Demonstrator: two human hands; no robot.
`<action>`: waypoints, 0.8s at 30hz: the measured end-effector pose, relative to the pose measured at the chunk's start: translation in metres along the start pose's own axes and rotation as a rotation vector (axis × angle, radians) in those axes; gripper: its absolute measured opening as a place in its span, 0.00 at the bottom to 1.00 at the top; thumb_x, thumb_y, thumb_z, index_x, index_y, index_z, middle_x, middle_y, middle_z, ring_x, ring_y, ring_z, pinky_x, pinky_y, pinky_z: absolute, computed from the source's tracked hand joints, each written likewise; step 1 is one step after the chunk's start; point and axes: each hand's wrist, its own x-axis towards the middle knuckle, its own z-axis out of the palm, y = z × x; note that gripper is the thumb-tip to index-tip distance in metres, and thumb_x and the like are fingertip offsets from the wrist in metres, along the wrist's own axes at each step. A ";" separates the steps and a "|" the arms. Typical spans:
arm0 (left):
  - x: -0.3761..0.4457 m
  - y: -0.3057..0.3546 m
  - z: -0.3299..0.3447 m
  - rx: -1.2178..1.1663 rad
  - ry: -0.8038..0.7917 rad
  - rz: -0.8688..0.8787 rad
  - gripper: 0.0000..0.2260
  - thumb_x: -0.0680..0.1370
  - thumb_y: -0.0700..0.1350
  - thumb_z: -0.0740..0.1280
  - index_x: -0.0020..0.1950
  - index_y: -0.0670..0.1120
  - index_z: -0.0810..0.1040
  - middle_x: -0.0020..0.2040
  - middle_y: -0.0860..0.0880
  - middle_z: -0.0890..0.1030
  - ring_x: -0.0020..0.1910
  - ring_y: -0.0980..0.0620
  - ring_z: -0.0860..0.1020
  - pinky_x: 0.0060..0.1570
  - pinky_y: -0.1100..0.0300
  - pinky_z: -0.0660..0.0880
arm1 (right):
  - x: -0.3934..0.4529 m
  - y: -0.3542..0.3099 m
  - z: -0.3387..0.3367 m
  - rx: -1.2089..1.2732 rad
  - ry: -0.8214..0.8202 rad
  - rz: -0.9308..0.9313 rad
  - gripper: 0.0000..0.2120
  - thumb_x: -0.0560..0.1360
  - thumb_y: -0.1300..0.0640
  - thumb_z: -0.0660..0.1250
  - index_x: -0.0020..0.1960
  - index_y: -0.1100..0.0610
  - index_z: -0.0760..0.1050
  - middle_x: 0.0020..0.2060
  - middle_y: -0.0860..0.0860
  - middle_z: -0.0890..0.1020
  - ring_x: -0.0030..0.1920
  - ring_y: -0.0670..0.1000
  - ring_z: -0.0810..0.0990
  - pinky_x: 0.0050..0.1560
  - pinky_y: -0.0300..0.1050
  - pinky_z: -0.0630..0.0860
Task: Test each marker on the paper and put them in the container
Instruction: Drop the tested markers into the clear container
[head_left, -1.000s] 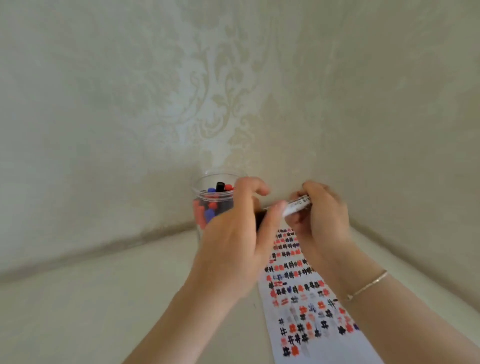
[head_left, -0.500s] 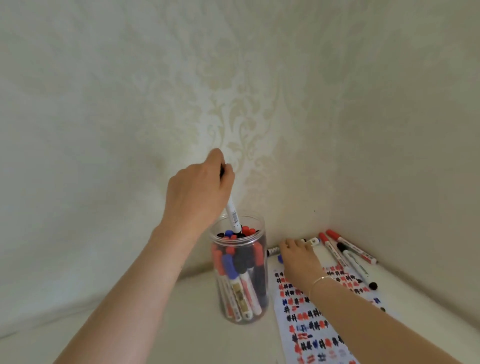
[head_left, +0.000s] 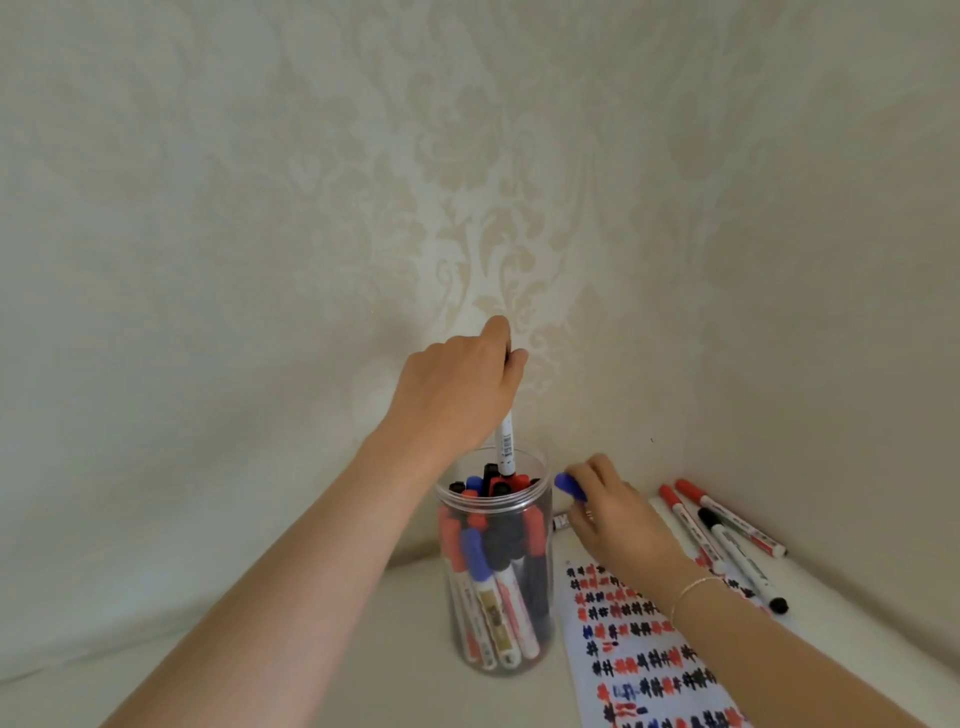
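1 container (head_left: 493, 566), 1 paper (head_left: 654, 670), 2 hands (head_left: 457, 395)

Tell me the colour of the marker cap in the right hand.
Blue cap, held by the right hand; head view.

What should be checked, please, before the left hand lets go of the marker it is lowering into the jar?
1. Marker tip inside the jar rim: ok.
2. Marker capped: ok at the lower end, a red cap; the upper end is hidden in the left hand.
3. Room in the jar: not ok, the stored markers reach its rim.
4. Jar upright on the surface: ok.
5. Right hand clear of the jar: ok, it grips a blue-capped marker beside it.
6. Untested markers remaining: ok, three loose markers lie right of the paper.
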 end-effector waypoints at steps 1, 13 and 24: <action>0.001 0.000 0.000 -0.004 -0.005 0.001 0.13 0.83 0.54 0.51 0.48 0.46 0.67 0.32 0.50 0.76 0.30 0.48 0.75 0.33 0.54 0.72 | 0.001 -0.004 -0.006 0.057 0.069 0.024 0.11 0.78 0.58 0.61 0.60 0.56 0.70 0.51 0.50 0.71 0.34 0.49 0.75 0.34 0.44 0.75; -0.004 -0.013 -0.013 -0.035 -0.112 0.022 0.13 0.82 0.54 0.53 0.46 0.47 0.69 0.32 0.51 0.73 0.31 0.50 0.72 0.29 0.58 0.62 | 0.005 -0.048 -0.047 0.554 0.183 0.345 0.16 0.80 0.59 0.59 0.66 0.49 0.63 0.32 0.50 0.74 0.27 0.45 0.69 0.27 0.35 0.66; -0.014 -0.006 0.025 -0.035 -0.685 0.124 0.11 0.81 0.52 0.57 0.54 0.48 0.73 0.50 0.48 0.79 0.45 0.49 0.74 0.44 0.56 0.70 | 0.014 -0.056 -0.064 0.850 -0.009 0.538 0.18 0.78 0.63 0.60 0.64 0.48 0.67 0.36 0.57 0.75 0.25 0.48 0.68 0.22 0.39 0.67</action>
